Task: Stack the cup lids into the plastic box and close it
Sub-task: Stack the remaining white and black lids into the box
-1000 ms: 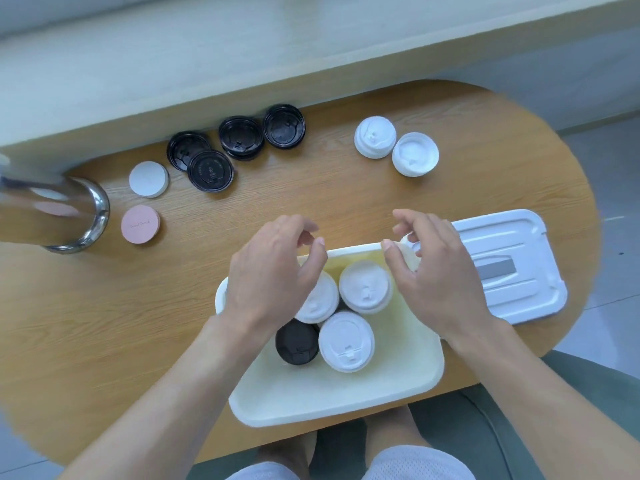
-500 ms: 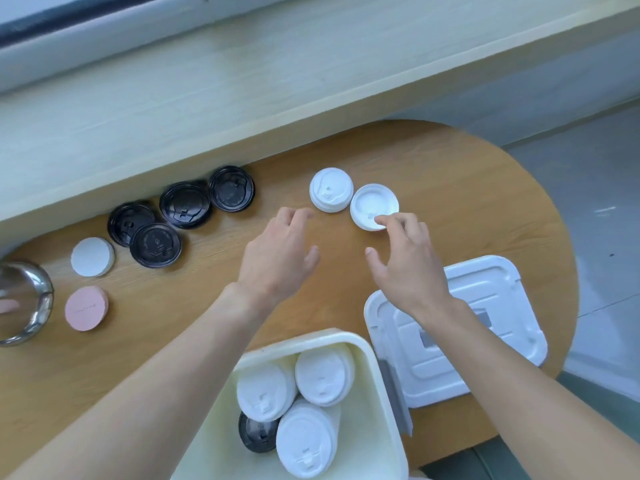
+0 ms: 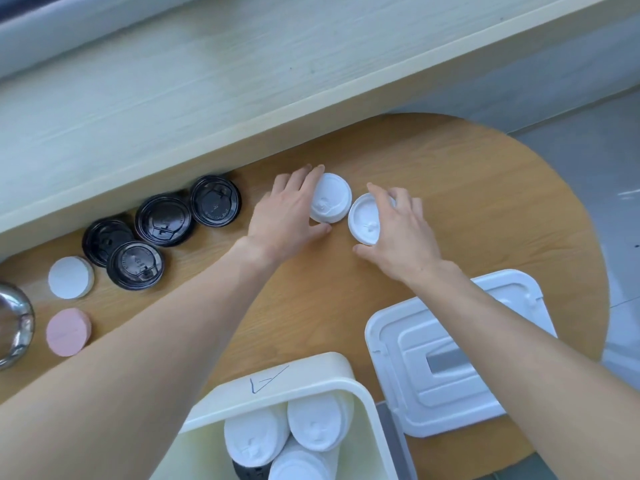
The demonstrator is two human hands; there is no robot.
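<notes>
My left hand point(image 3: 289, 216) cups the domed white lid point(image 3: 330, 199), fingers curled round its far edge, hiding its left side. My right hand point(image 3: 398, 230) grips the flat white lid point(image 3: 363, 220) likewise. The plastic box point(image 3: 311, 379) is cut off below; bare tabletop point(image 3: 485, 202) lies rightward.

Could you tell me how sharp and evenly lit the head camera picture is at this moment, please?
Head view: soft, even daylight with faint shadows; slight motion blur on the left hand fingertips and the black lids; wide-angle bending curves the sill edge and table; the plastic box is cropped at the bottom; the steel bowl shows reflections.
</notes>
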